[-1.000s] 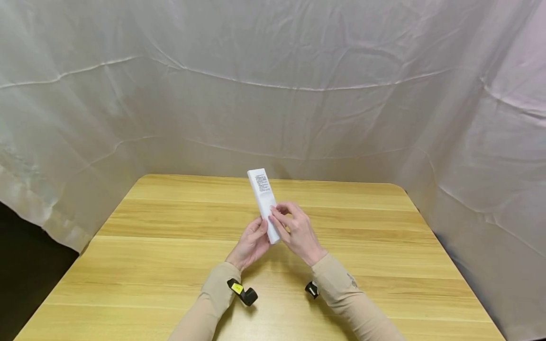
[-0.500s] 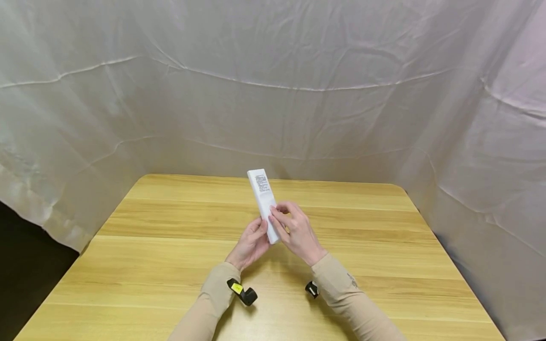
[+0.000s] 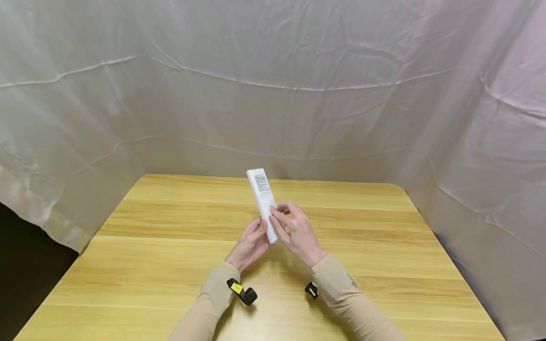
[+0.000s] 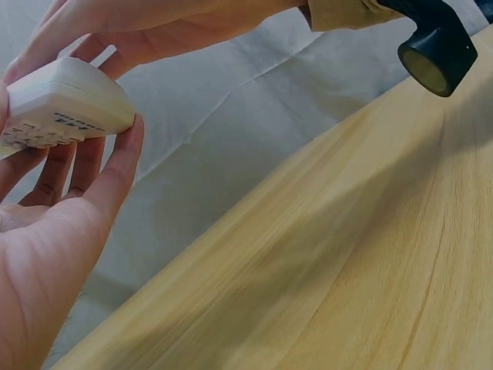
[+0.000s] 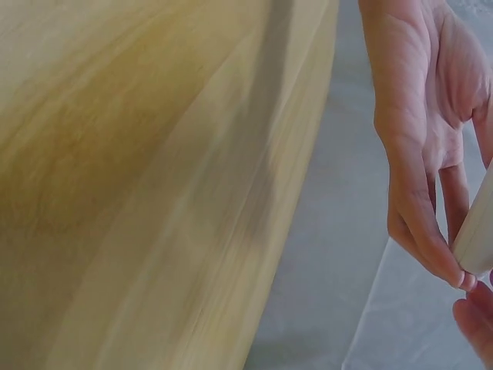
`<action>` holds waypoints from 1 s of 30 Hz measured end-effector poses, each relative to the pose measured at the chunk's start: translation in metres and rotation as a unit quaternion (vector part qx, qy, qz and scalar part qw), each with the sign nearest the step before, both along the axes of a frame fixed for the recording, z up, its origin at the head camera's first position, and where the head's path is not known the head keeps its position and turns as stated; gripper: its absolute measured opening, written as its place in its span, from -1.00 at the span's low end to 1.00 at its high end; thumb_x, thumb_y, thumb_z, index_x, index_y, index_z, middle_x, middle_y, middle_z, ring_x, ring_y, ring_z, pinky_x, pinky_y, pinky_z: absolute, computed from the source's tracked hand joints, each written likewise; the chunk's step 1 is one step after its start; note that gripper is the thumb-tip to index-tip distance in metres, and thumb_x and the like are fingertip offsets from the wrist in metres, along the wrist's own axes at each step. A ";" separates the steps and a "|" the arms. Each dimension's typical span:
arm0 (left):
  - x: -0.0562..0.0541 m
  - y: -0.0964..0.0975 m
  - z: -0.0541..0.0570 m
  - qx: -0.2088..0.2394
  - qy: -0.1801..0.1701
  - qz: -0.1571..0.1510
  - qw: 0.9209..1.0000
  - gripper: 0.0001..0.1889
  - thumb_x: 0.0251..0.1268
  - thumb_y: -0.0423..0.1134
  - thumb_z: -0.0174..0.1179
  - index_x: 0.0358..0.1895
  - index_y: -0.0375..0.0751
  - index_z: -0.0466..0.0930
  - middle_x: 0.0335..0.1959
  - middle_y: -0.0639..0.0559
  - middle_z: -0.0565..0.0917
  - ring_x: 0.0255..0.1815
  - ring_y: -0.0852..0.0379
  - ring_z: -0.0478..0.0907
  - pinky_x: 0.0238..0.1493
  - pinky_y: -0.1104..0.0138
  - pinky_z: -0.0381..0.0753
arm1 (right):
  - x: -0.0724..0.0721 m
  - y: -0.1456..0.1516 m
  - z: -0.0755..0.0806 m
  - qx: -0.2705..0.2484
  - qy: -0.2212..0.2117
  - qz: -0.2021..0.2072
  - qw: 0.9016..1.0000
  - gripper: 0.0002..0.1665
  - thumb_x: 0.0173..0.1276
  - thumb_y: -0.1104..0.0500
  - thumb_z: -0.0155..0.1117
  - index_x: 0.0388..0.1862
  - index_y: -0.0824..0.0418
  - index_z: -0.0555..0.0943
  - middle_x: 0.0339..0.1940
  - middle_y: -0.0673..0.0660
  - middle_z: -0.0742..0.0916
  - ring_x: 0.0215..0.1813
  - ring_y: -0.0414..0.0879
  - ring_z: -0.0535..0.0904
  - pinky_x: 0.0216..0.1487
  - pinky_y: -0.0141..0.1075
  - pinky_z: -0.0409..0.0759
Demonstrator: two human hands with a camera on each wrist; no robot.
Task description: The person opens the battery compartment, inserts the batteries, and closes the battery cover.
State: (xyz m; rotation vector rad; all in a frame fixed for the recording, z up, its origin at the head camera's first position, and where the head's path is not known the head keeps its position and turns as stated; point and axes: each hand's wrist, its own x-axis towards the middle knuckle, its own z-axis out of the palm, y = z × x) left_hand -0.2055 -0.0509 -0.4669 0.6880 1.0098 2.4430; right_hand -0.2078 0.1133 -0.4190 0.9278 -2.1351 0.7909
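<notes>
A white remote control (image 3: 265, 201) is held above the table, its back with a block of printed text facing up in the head view. My left hand (image 3: 251, 242) grips its near end from the left, thumb along the side. In the left wrist view the remote's button side (image 4: 65, 127) faces down, over the curled fingers of the left hand (image 4: 58, 254). From the right, my right hand (image 3: 298, 232) holds the remote with bent fingers, its thumb and a fingertip on the lower back. In the right wrist view, only an edge of the remote (image 5: 477, 231) shows beside the right hand (image 5: 420, 139).
Beneath both hands lies a wood-grain table (image 3: 170, 265). Pale grey cloth (image 3: 273, 94) hangs behind it and along both sides. A black wrist camera (image 3: 245, 292) sticks out from the left sleeve, and another black camera (image 3: 312, 290) sits by the right sleeve.
</notes>
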 end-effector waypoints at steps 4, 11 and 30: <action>0.000 -0.001 -0.001 0.009 0.001 -0.004 1.000 -0.65 0.64 -0.13 -0.17 0.34 0.03 0.41 0.21 0.15 0.57 0.20 0.24 0.54 0.29 0.37 0.59 | 0.001 -0.001 -0.001 -0.027 -0.026 0.013 0.999 -0.67 0.33 0.31 0.37 0.07 0.36 0.71 -0.09 0.22 0.68 -0.13 0.00 0.64 -0.16 -0.26 0.73; 0.000 -0.002 -0.001 0.004 -0.006 0.000 1.000 -0.64 0.66 -0.16 -0.20 0.36 -0.02 0.38 0.17 0.11 0.56 0.18 0.23 0.54 0.30 0.36 0.59 | 0.004 -0.001 -0.005 -0.083 -0.107 0.029 0.990 -0.64 0.36 0.31 0.35 0.12 0.33 0.69 -0.02 0.26 0.66 -0.04 0.06 0.65 -0.19 -0.21 0.72; -0.002 -0.001 0.006 -0.172 -0.038 0.110 0.978 -0.42 0.61 -0.17 -0.03 0.56 -0.24 0.09 0.51 -0.30 0.26 0.28 0.14 0.50 0.43 0.09 0.52 | 0.005 0.009 -0.006 -0.159 -0.269 0.061 0.948 -0.60 0.46 0.25 0.26 0.22 0.37 0.61 0.15 0.29 0.66 0.14 0.19 0.63 0.09 -0.16 0.74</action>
